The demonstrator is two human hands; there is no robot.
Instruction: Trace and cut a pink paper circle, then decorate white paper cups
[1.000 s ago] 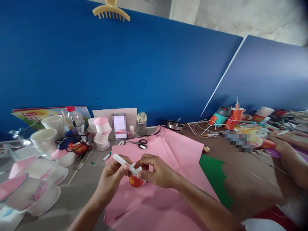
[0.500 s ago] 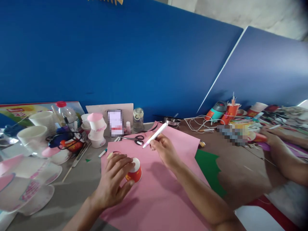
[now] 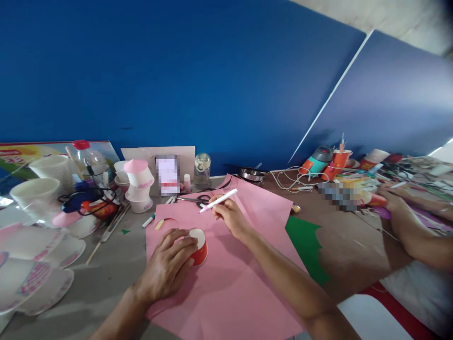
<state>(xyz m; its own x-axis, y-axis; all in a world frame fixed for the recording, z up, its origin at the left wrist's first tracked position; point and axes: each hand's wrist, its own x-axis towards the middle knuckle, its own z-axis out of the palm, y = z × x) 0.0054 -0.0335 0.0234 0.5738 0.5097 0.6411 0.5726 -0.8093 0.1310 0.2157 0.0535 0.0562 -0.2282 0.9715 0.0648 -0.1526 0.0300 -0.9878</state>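
A red paper cup (image 3: 201, 254) with a white top face stands on a large sheet of pink paper (image 3: 226, 293). My left hand (image 3: 171, 259) is closed around its left side, fingers over the upper edge; the thumb is mostly hidden. Above the paper, beyond the cup, my right hand (image 3: 228, 212) grips a white marker pen (image 3: 221, 199), its pink tip pointing down to the left, apart from the cup. Black-handled scissors (image 3: 198, 199) lie behind the marker. A thin cream strip (image 3: 160, 224) rests near the paper's left edge.
White paper-cup models (image 3: 138, 186) and stacked white cups (image 3: 35, 198) crowd the left. A phone (image 3: 167, 174) and a glass jar (image 3: 202, 171) stand against the blue partition (image 3: 177, 71). Green paper (image 3: 306, 245) lies right, near another person's arm (image 3: 417, 231).
My left hand has closed more firmly around the cup, its thumb dropping down beside it. The marker in my right hand has shifted slightly left and tilted flatter. The view has moved a little.
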